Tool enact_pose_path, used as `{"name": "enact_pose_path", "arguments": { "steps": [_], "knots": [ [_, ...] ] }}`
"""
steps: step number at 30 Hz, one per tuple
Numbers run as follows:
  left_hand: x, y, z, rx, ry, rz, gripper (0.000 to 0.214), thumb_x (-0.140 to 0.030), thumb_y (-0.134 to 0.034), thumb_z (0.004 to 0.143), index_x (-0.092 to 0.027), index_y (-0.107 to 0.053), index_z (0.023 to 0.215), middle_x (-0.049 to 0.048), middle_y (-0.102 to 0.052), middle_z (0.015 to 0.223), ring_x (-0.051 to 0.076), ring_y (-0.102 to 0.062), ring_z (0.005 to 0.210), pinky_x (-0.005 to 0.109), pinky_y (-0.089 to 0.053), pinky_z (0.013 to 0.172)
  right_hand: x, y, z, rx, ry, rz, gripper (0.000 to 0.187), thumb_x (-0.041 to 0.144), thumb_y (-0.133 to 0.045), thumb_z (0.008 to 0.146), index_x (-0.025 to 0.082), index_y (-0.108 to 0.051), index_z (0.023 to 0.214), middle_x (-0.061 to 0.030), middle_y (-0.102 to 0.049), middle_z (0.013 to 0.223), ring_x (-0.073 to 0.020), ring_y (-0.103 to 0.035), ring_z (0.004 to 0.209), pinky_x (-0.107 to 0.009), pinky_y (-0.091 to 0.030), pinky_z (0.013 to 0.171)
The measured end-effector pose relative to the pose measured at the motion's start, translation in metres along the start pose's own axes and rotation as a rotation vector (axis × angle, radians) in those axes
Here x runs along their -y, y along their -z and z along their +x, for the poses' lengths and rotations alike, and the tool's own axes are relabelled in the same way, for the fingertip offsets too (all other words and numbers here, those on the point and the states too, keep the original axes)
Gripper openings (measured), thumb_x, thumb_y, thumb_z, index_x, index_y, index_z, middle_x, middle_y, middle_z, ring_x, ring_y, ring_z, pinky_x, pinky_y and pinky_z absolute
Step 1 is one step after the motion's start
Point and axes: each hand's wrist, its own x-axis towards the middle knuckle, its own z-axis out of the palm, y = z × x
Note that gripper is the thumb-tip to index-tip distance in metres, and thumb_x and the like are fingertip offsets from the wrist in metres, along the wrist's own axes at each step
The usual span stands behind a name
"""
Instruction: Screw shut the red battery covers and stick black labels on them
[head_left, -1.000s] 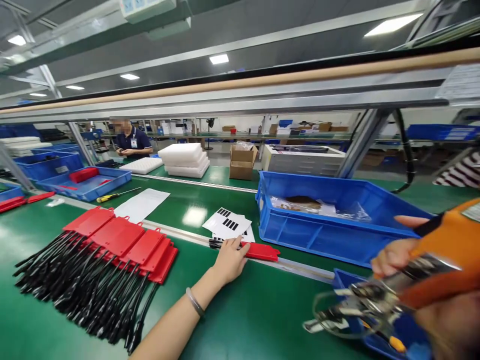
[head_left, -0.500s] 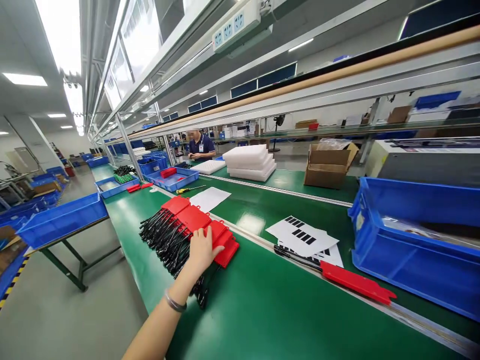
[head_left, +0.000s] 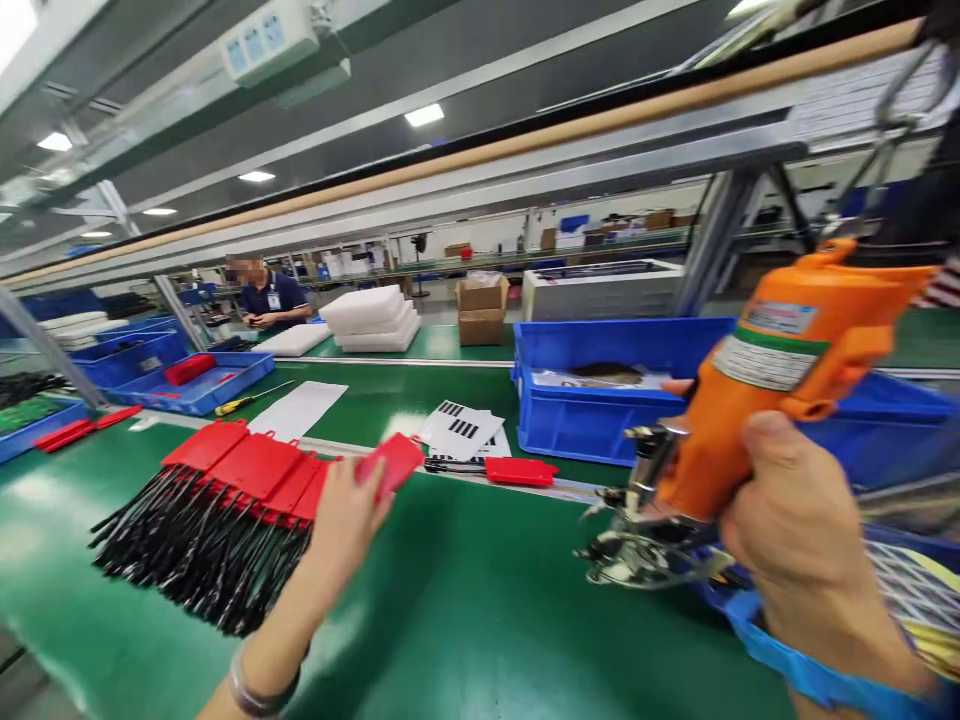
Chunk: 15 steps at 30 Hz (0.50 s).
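Observation:
My left hand (head_left: 343,520) is closed on a red tagged piece (head_left: 390,462) lifted off the right end of a row of red tags with black cables (head_left: 217,500) lying on the green bench. My right hand (head_left: 806,535) grips an orange power screwdriver (head_left: 765,375), its metal tip (head_left: 637,540) pointing left and down above the bench. Another red tag with a black cable (head_left: 517,470) lies across the rail beside printed barcode sheets (head_left: 461,432).
A blue bin (head_left: 600,425) stands behind the screwdriver, and a smaller blue tray (head_left: 795,670) sits under my right hand. A blue tray (head_left: 187,385), a yellow-handled screwdriver (head_left: 244,402) and white foam stacks (head_left: 371,318) lie farther back. A person in a dark shirt (head_left: 266,295) sits across the line.
My left hand went from the lone red tag to the row and has lifted one red piece from it. The orange screwdriver has come back into view, raised in my right hand.

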Motion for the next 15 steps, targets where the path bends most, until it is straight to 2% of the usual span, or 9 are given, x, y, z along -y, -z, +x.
{"name": "enact_pose_path", "arguments": {
  "steps": [2, 4, 6, 9, 15],
  "knots": [
    [-0.060, -0.008, 0.003, 0.049, -0.208, -0.093, 0.043, -0.027, -0.062, 0.090, -0.021, -0.056, 0.133, 0.0146, -0.055, 0.122, 0.029, -0.052, 0.105, 0.043, -0.049, 0.090, -0.001, -0.007, -0.004, 0.017, -0.037, 0.041, 0.038, 0.057, -0.068, 0.081, 0.020, -0.071, 0.087, -0.0084, -0.067, 0.082, -0.0186, -0.063, 0.059, -0.026, -0.050, 0.040],
    [-0.115, -0.020, 0.003, 0.155, -0.391, -0.148, 0.048, -0.033, -0.066, 0.088, -0.019, -0.054, 0.133, 0.0159, -0.054, 0.122, 0.030, -0.053, 0.104, 0.043, -0.051, 0.084, -0.005, -0.013, -0.008, 0.021, -0.049, 0.048, 0.039, 0.057, -0.065, 0.083, 0.019, -0.071, 0.090, -0.0069, -0.065, 0.075, -0.0176, -0.061, 0.054, -0.026, -0.050, 0.041],
    [-0.153, -0.032, 0.004, 0.245, -0.509, -0.197, 0.048, -0.038, -0.062, 0.091, -0.017, -0.054, 0.133, 0.0158, -0.056, 0.114, 0.031, -0.053, 0.102, 0.043, -0.052, 0.081, -0.010, -0.015, -0.012, 0.024, -0.046, 0.039, 0.041, 0.058, -0.062, 0.085, 0.019, -0.070, 0.094, -0.0042, -0.062, 0.069, -0.0168, -0.059, 0.052, -0.027, -0.049, 0.041],
    [-0.174, -0.045, 0.005, 0.319, -0.541, -0.280, 0.037, -0.040, -0.058, 0.094, -0.020, -0.058, 0.125, 0.0124, -0.055, 0.107, 0.030, -0.052, 0.100, 0.042, -0.052, 0.080, -0.019, -0.016, -0.017, 0.057, -0.039, 0.039, 0.044, 0.059, -0.056, 0.089, 0.019, -0.068, 0.102, -0.0022, -0.059, 0.068, -0.0163, -0.059, 0.052, -0.028, -0.050, 0.042],
    [-0.170, -0.048, 0.004, 0.343, -0.469, -0.361, 0.027, -0.032, -0.062, 0.092, -0.021, -0.063, 0.117, 0.0105, -0.051, 0.107, 0.028, -0.051, 0.100, 0.041, -0.052, 0.082, -0.033, -0.018, -0.017, 0.107, -0.033, 0.002, 0.042, 0.059, -0.055, 0.089, 0.022, -0.067, 0.103, -0.0017, -0.059, 0.067, -0.0179, -0.059, 0.053, -0.030, -0.050, 0.042]
  ]
}}
